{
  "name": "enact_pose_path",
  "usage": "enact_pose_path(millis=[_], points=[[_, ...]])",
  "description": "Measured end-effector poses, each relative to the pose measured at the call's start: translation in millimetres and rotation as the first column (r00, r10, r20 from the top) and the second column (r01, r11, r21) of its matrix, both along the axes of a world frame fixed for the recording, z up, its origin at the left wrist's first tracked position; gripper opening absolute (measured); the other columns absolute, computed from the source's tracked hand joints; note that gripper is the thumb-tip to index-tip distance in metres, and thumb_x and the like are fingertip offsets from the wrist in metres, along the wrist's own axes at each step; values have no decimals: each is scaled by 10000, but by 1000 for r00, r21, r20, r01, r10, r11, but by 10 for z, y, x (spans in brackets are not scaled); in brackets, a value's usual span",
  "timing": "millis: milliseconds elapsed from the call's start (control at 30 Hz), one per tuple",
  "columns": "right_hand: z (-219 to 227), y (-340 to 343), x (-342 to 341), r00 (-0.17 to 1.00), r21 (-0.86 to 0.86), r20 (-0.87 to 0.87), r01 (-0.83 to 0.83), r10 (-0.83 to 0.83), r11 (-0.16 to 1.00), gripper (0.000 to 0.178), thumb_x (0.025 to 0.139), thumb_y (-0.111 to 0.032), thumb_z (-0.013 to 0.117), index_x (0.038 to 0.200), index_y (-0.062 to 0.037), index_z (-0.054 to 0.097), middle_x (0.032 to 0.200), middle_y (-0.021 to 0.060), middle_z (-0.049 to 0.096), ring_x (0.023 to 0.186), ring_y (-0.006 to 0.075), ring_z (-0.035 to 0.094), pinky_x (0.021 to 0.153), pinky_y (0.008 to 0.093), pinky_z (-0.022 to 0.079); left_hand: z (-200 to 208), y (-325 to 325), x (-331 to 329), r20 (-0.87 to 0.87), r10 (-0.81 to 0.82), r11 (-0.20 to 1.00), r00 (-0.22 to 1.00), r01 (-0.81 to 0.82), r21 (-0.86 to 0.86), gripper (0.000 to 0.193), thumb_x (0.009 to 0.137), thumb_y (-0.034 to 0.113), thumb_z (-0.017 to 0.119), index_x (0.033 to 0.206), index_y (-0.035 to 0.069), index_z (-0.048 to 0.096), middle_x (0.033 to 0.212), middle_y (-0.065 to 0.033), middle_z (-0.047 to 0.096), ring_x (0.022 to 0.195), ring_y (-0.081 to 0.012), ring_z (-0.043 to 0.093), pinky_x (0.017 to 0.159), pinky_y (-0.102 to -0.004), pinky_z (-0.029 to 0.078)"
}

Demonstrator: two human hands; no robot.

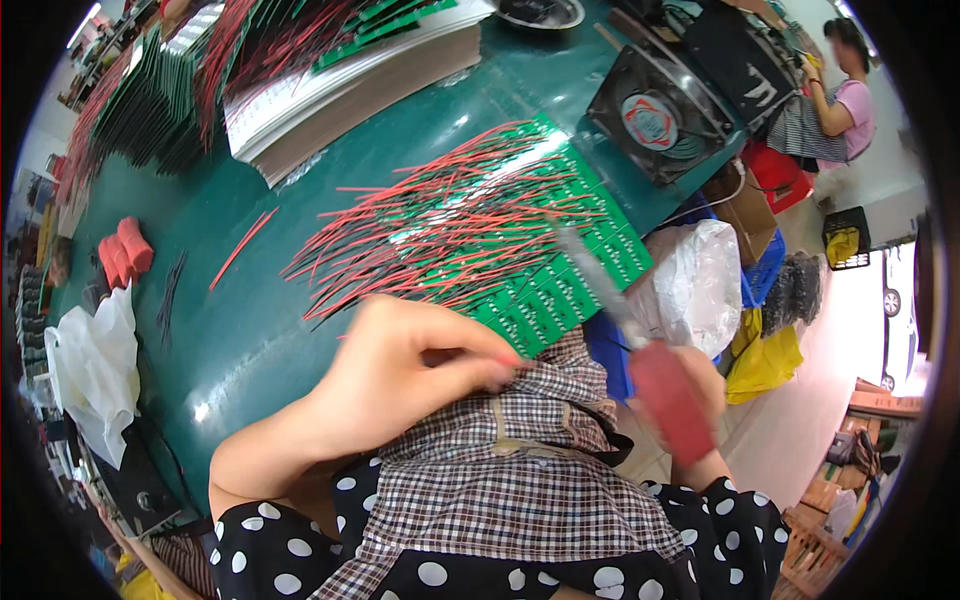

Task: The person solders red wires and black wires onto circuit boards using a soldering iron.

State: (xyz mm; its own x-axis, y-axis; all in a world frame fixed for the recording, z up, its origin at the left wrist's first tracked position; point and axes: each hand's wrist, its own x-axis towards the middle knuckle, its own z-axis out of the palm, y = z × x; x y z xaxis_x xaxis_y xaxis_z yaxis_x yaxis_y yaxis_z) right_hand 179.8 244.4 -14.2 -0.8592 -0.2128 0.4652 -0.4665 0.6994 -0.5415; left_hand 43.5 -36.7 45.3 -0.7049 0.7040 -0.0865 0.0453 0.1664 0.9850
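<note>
A green circuit board panel (585, 285) lies at the table's near edge, rows of red and black wires (440, 230) fanned over it to the left. My left hand (400, 365) is closed in a pinch at the panel's near corner, thumb and forefinger together on its edge. At the right, my right hand (708, 385) is wrapped round the red handle of a soldering iron (672, 398). The iron is smeared by motion, its metal shaft slanting up and left over the panel. Its tip is too blurred to tell whether it touches a wire.
A paper stack (350, 95) at the back bears more wired boards. Beyond the panel stands a black fan (655, 115). Loose red wires (243, 248), red bundles (125, 252) and a white plastic bag (92, 365) lie left. A clear bag (695, 285) hangs right; a person (850, 100) stands far right.
</note>
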Motion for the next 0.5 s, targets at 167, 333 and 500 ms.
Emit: enact_pose_path(millis=[167,333,500], points=[[-139,-73,575,857,-270,467,371,-216,888,575,651,-274,773,1112,-3,562,820,104,639,760,279,630,605,347,493,-413,-176,303,-942,-171,950,290,-206,-236,276,643,56,620,894,-55,641,859,-130,632,709,-219,631,579,-287,522],[-158,-140,632,772,-120,635,82,13,989,574,739,-227,732,1218,-32,484,763,89,615,694,230,622,569,333,478,-604,-233,338,-911,-280,905,303,-234,-356,305,627,57,627,910,-56,637,792,-86,585,669,-174,584,531,-258,476],[-179,-228,598,771,-602,603,269,207,752,493,770,-86,692,1154,52,416,743,78,608,610,168,603,549,276,478,-555,-288,259,-888,-236,860,395,-340,-380,292,663,54,620,937,-45,637,799,-69,601,628,-167,588,485,-254,450]])
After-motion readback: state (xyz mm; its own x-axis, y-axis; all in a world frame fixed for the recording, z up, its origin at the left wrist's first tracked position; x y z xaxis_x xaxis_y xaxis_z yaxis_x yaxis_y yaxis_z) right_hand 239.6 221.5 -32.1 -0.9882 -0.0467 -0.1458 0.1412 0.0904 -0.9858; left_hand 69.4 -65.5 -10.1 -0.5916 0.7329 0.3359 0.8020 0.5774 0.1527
